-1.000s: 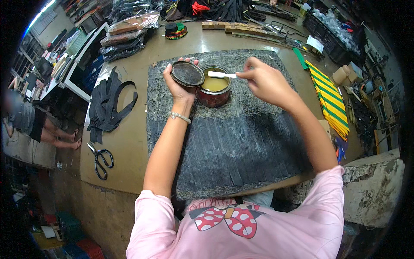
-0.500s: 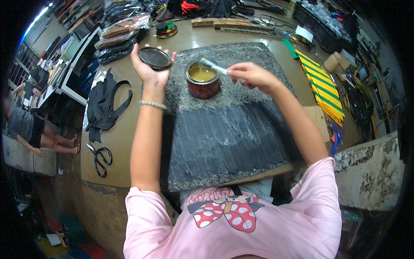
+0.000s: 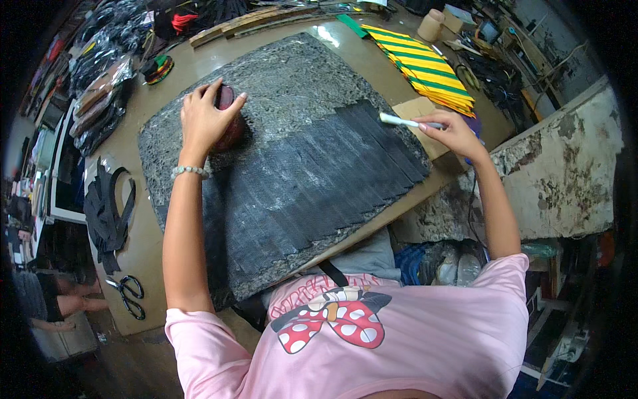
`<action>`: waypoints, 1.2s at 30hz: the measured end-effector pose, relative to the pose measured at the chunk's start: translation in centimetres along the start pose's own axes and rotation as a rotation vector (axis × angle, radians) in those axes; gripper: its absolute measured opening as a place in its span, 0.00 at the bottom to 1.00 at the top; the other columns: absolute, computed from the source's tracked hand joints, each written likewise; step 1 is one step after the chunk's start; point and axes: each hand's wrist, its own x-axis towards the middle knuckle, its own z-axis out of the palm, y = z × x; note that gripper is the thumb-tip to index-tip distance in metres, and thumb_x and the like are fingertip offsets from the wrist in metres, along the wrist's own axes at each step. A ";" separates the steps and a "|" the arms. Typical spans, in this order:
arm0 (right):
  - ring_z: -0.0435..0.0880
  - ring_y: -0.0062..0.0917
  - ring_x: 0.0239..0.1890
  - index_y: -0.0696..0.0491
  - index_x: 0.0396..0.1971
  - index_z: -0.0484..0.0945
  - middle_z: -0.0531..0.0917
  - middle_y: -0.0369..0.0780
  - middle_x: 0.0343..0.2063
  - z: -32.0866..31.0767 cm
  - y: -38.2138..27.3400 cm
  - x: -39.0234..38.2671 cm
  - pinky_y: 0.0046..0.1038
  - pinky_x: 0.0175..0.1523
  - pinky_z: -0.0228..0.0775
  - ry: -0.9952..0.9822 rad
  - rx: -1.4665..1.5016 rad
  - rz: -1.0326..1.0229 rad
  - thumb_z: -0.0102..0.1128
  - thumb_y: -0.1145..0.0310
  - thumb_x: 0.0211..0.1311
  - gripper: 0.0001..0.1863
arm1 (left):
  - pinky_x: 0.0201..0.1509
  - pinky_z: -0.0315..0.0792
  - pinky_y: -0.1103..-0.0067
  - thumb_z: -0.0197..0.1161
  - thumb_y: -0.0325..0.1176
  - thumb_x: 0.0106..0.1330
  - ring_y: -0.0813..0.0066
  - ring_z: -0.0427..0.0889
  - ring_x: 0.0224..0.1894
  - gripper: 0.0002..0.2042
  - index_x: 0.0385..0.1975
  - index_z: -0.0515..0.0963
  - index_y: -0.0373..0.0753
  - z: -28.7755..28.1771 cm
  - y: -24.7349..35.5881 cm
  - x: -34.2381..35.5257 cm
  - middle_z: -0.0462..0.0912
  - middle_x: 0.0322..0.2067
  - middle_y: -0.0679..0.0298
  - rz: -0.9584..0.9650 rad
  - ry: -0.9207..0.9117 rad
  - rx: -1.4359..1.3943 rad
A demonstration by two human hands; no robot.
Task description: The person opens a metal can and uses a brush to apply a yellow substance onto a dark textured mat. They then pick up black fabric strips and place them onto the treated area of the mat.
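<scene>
I see the right hand pinching the brush, bristles leftward, just right of the black strips, the left hand arched over the red can, grip unclear

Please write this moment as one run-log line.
left hand: at dark red can | right hand: holds white brush | black strips: on grey board | scissors: left of board

The brown surface bears 1 mottled grey board, black-handled scissors, loose black straps, a yellow-and-green striped stack and wooden slats.
</scene>
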 end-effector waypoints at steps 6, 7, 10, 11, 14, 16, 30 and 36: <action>0.80 0.32 0.40 0.49 0.41 0.85 0.83 0.42 0.33 1.9 2.4 0.1 0.32 0.48 0.69 0.021 -0.160 -0.132 0.62 0.61 0.60 0.12 | 0.62 0.63 0.64 0.61 0.62 0.55 0.57 0.71 0.58 0.31 0.54 0.77 0.47 0.0 -0.3 -0.1 0.76 0.52 0.57 -0.024 0.067 0.075; 0.80 0.33 0.40 0.46 0.40 0.85 0.83 0.41 0.33 2.1 2.6 1.2 0.32 0.47 0.68 -0.032 -0.259 -0.053 0.62 0.61 0.59 0.11 | 0.61 0.64 0.65 0.60 0.62 0.55 0.57 0.73 0.57 0.31 0.54 0.77 0.48 0.0 -0.4 -0.1 0.75 0.53 0.57 -0.046 0.030 0.042; 0.79 0.34 0.39 0.44 0.38 0.86 0.82 0.41 0.31 2.5 2.6 4.0 0.33 0.44 0.68 0.059 -0.476 -0.264 0.62 0.60 0.58 0.10 | 0.60 0.66 0.66 0.59 0.63 0.56 0.57 0.72 0.57 0.31 0.55 0.76 0.50 0.1 -0.6 -0.2 0.74 0.54 0.58 -0.065 0.034 0.090; 0.79 0.33 0.39 0.43 0.36 0.85 0.80 0.39 0.30 2.8 2.6 4.9 0.35 0.43 0.66 0.054 -0.500 -0.247 0.62 0.59 0.58 0.10 | 0.60 0.65 0.66 0.59 0.63 0.56 0.57 0.72 0.57 0.31 0.56 0.75 0.51 0.2 -0.6 -0.3 0.74 0.54 0.58 -0.068 0.034 0.094; 0.77 0.32 0.42 0.42 0.35 0.85 0.79 0.37 0.29 3.7 2.4 7.7 0.35 0.44 0.62 0.090 -0.506 -0.226 0.62 0.58 0.58 0.09 | 0.60 0.65 0.65 0.59 0.63 0.56 0.58 0.71 0.58 0.31 0.56 0.75 0.53 0.3 -0.5 -0.4 0.73 0.55 0.58 -0.079 0.026 0.108; 0.75 0.29 0.41 0.44 0.38 0.85 0.79 0.36 0.31 4.3 2.4 9.8 0.32 0.46 0.59 0.084 -0.597 -0.184 0.61 0.59 0.60 0.10 | 0.60 0.65 0.65 0.58 0.64 0.56 0.58 0.71 0.58 0.31 0.57 0.74 0.53 0.2 -0.4 -0.5 0.73 0.55 0.59 -0.088 0.020 0.119; 0.74 0.28 0.39 0.41 0.39 0.86 0.77 0.34 0.29 2.6 2.7 2.7 0.30 0.45 0.60 0.192 -0.533 -0.470 0.64 0.62 0.56 0.10 | 0.60 0.65 0.65 0.59 0.64 0.55 0.58 0.71 0.58 0.31 0.55 0.75 0.52 0.0 -0.2 -0.5 0.73 0.55 0.59 -0.107 0.024 0.094; 0.75 0.29 0.41 0.42 0.38 0.85 0.78 0.35 0.30 2.5 3.2 3.5 0.31 0.47 0.58 0.028 -0.491 -0.324 0.60 0.57 0.60 0.10 | 0.60 0.64 0.64 0.60 0.64 0.54 0.58 0.71 0.58 0.32 0.55 0.76 0.50 0.2 -0.3 -0.6 0.74 0.54 0.57 -0.097 0.048 0.063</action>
